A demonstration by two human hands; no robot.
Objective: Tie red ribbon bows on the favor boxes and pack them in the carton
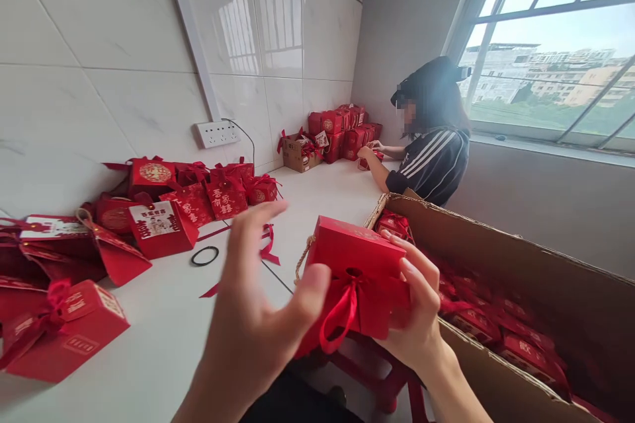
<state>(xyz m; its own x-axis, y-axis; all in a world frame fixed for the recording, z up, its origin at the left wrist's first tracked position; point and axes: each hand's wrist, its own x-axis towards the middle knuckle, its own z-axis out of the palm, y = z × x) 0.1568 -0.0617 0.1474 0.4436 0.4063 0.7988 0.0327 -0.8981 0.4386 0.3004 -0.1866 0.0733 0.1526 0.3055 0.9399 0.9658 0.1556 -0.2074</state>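
Note:
A red gift box [377, 301] with a ribbon loop [340, 320] on its near side and a twisted cord handle [303, 261] at its left is held above the table's front edge. My right hand [417, 317] grips it from the right, with the thumb and fingers around that end. Just left of the box is my left hand [258, 304], open, its thumb and fingers spread apart with nothing between them. The thumb overlaps the box in view; whether it touches I cannot tell.
Several red gift boxes [163, 228] crowd the white table [159, 344] along the wall, near a black ring [204, 256]. At right stands a large cardboard carton [476, 228] holding more boxes. Beyond, a person [431, 152] handles a small red box beside stacked ones [342, 129].

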